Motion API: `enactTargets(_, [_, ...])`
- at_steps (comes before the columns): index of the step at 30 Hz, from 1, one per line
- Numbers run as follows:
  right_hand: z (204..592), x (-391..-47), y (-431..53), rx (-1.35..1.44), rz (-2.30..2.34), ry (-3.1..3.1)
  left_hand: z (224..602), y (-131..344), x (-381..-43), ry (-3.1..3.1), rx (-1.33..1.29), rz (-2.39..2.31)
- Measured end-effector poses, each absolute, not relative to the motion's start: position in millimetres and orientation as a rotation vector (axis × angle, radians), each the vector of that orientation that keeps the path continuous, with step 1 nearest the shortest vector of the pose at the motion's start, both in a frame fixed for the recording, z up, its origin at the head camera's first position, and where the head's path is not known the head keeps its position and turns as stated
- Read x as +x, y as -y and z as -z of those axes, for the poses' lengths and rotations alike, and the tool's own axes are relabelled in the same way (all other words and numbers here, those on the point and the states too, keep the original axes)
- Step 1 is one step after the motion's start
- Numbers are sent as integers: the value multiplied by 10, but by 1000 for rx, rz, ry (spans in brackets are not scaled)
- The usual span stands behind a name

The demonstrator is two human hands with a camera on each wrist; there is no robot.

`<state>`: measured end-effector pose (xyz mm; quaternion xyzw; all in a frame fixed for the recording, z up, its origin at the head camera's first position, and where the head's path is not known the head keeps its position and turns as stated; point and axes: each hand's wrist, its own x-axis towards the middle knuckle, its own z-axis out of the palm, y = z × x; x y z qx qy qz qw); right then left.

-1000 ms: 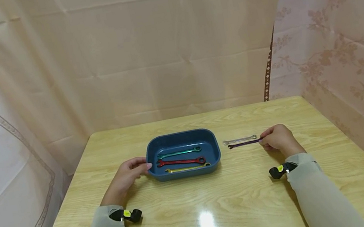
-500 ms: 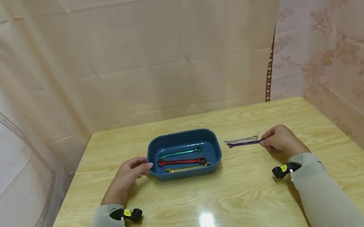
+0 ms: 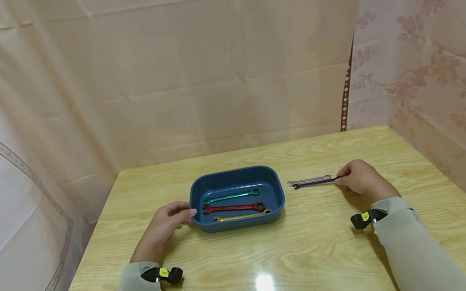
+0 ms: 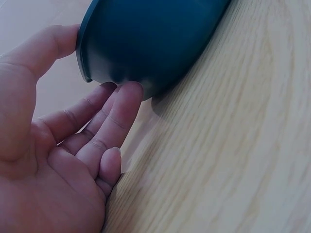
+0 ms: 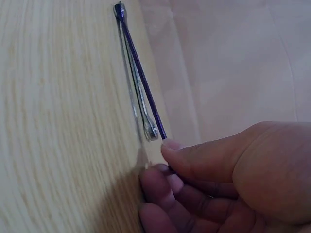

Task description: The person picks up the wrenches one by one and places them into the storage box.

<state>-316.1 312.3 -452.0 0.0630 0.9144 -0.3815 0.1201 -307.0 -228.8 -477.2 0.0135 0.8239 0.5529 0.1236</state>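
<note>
In the head view, a dark blue rectangular tray stands on the table, holding a green wrench, a red wrench and a yellow wrench. My left hand grips the tray's left end. The left wrist view shows its thumb at the rim and its fingertips against the outer wall. Right of the tray, my right hand pinches one end of a purple wrench between thumb and fingers. A silver wrench lies on the table close beside it; the purple one partly overlaps it in the right wrist view.
The wooden table has its far edge just behind the tray. A beige cloth hangs behind it, with a patterned cloth at the right. Both wrists carry a black camera on a strap.
The purple wrench has shifted slightly back, closer to the silver wrench. My right hand has moved a little to the right. My left hand stays at the tray.
</note>
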Motion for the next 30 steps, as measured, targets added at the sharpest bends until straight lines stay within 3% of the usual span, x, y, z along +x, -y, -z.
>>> enactTargets(30, [4510,-3120,-3325,106,1263,-2488,4779,2277,-3077,-2403,32,-1611])
